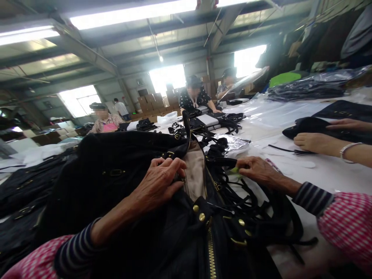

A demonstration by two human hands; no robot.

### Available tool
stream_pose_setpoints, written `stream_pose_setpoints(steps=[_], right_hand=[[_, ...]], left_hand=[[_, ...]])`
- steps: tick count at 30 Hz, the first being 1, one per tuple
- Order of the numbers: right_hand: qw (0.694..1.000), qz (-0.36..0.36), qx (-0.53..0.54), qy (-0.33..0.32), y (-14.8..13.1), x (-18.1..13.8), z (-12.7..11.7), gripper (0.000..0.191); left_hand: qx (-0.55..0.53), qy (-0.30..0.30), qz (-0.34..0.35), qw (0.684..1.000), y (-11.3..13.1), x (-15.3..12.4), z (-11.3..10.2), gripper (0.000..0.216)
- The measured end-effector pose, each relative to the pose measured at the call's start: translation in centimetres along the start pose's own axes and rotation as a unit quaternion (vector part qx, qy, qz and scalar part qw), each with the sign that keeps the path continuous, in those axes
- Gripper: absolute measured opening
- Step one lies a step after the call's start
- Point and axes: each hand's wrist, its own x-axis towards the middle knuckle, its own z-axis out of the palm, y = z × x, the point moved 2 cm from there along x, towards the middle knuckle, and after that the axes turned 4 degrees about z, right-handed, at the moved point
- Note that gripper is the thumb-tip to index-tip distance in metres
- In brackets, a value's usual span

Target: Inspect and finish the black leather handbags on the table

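A black jacket (139,240) with brass zips, snaps and a beige lining (195,170) lies spread before me, its front partly open. My left hand (162,180) is closed on the edge of the opening near the collar, fingers curled over the lining. On the other side, my right hand (257,170) pinches a black edge that looks like part of the jacket. A small yellow-green thing (234,170) shows at its fingertips; I cannot make out what it is. Loose black straps (252,197) lie tangled below my right hand.
At right, a co-worker's hands (316,142) handle a black garment (308,126) on the white table (302,170). More black garments (23,197) are piled at left. Across the table a person (196,97) leans over black items. Clear plastic (279,106) covers the far right.
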Motion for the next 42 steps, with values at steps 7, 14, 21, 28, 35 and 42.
stream_pose_setpoints(steps=[7, 14, 21, 28, 35, 42], right_hand=[[0.952, 0.127, 0.276, -0.029, 0.0, 0.0, -0.1, 0.017], [0.904, 0.041, 0.421, -0.065, -9.1, 1.5, -1.1, 0.017], [0.888, 0.043, 0.451, -0.074, -16.2, 3.8, 2.8, 0.007], [0.936, 0.03, 0.349, -0.024, -15.4, 3.8, 5.2, 0.006], [0.945, 0.023, 0.326, 0.01, -15.2, 3.4, 5.0, 0.009], [0.942, 0.026, 0.335, 0.003, -15.1, 3.3, 4.8, 0.015]], left_hand=[[-0.026, 0.004, -0.017, 0.999, 0.3, 0.1, 0.1, 0.038], [-0.032, -0.011, -0.016, 0.999, 0.8, 0.3, -0.1, 0.035], [0.037, -0.032, 0.0, 0.999, 0.5, 0.0, -0.3, 0.026], [0.159, -0.064, 0.049, 0.984, -0.1, -0.1, -2.6, 0.02], [0.242, -0.18, 0.037, 0.953, 0.8, 3.4, -3.9, 0.019], [0.276, -0.219, 0.051, 0.934, 1.0, 4.4, -1.9, 0.025]])
